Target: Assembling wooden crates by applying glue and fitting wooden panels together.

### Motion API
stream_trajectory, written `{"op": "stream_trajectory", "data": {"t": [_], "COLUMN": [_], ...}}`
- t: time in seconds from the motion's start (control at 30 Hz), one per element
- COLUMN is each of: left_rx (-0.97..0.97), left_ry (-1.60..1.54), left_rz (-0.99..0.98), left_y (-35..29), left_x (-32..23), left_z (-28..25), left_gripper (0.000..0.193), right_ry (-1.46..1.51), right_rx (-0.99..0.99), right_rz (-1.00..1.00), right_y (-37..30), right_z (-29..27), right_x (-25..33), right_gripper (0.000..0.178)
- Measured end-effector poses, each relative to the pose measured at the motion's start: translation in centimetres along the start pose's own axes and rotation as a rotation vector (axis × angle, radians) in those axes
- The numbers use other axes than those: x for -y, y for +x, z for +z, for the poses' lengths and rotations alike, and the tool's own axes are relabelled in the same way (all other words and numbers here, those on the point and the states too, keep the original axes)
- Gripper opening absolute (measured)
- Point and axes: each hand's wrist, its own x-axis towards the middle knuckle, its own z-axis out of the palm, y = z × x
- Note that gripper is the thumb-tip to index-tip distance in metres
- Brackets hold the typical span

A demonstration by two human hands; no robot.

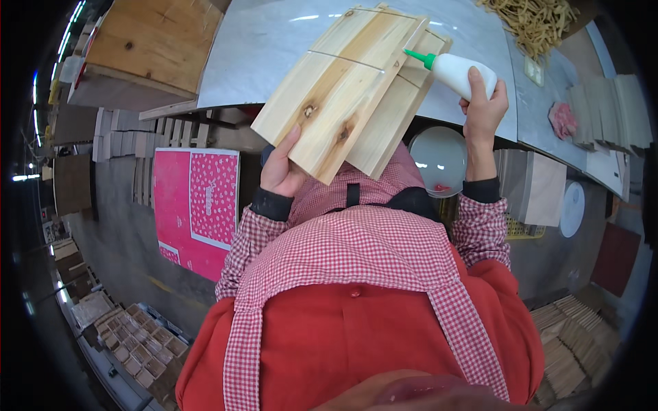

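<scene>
My left hand is closed on the near left corner of a pale wooden board, thumb on top and fingers underneath. The board has dark knots and a thin groove running across it. A second wooden board lies partly beneath it, showing along the right side. In my right hand is a white squeeze bottle with a green nozzle, held tilted. Its tip points left and meets the upper board's right edge in the picture; whether it touches cannot be told.
A pale worktable spans the far side, with a wooden box at its left. Thin wooden strips are heaped far right. Below the table edge stands a round white bucket. A pink patterned carton is to my left, stacked boards to my right.
</scene>
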Motion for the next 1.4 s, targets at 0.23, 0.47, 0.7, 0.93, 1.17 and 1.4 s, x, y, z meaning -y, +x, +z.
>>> {"op": "stream_trajectory", "data": {"t": [0.23, 0.47, 0.7, 0.93, 1.17, 1.4], "left_rx": [0.124, 0.097, 0.046, 0.043, 0.086, 0.141], "left_ry": [-0.006, 0.015, -0.038, -0.036, -0.047, -0.047], "left_rz": [0.025, 0.089, 0.120, 0.174, 0.190, 0.233], "left_y": [0.4, 1.3, 2.0, 2.9, 4.0, 3.9], "left_x": [0.2, -0.8, -2.0, -2.6, -3.4, -5.1], "left_z": [0.0, 1.0, 1.2, 1.4, 2.0, 2.7], "left_gripper": [0.053, 0.052, 0.046, 0.044, 0.046, 0.045], "right_ry": [0.028, -0.026, -0.065, -0.066, -0.096, 0.034], "right_rx": [0.147, 0.351, 0.513, 0.432, 0.486, 0.435], "right_rz": [0.002, 0.023, -0.131, -0.182, -0.160, -0.178], "right_y": [-4.5, -8.8, -11.0, -10.1, -11.0, -9.5], "right_z": [-0.5, -0.7, -0.4, 1.9, 1.7, 2.7], "right_x": [1.9, 3.7, 3.5, 3.2, 3.3, 3.8], "right_gripper": [0.031, 0.035, 0.033, 0.035, 0.033, 0.034]}}
